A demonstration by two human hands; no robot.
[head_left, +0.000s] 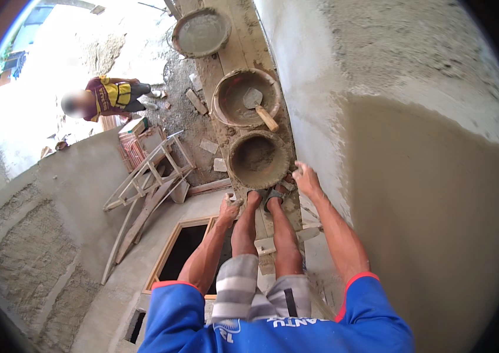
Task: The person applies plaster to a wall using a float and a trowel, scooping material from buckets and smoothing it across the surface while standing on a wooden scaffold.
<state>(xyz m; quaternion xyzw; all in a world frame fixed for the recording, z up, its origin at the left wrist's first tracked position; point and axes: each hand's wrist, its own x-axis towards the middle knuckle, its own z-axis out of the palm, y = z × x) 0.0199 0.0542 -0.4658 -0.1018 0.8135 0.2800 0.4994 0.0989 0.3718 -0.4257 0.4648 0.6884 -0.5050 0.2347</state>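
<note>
My left hand [229, 210] hangs just left of my shins, its muddy fingers loosely bent and apart, with nothing seen in them. On the other side, my right hand [306, 179] is open beside the nearest bucket [259, 159], close to the wall, its fingers partly stretched. That bucket is round, crusted with mortar, and has some grey mortar at its bottom. Just beyond it stands a wider mortar basin [246, 97]; a trowel [260, 108] with a wooden handle lies across it, blade inside and handle over the near rim. My feet stand on the planks right behind the nearest bucket.
A third basin [202, 33] with greyish liquid stands farther along the plank scaffold [239, 50]. At right rises a wall [432, 176] with damp plaster. Below left are a wooden window frame [170, 250], a wooden trestle [154, 167], stacked bricks [133, 147] and another person [110, 97].
</note>
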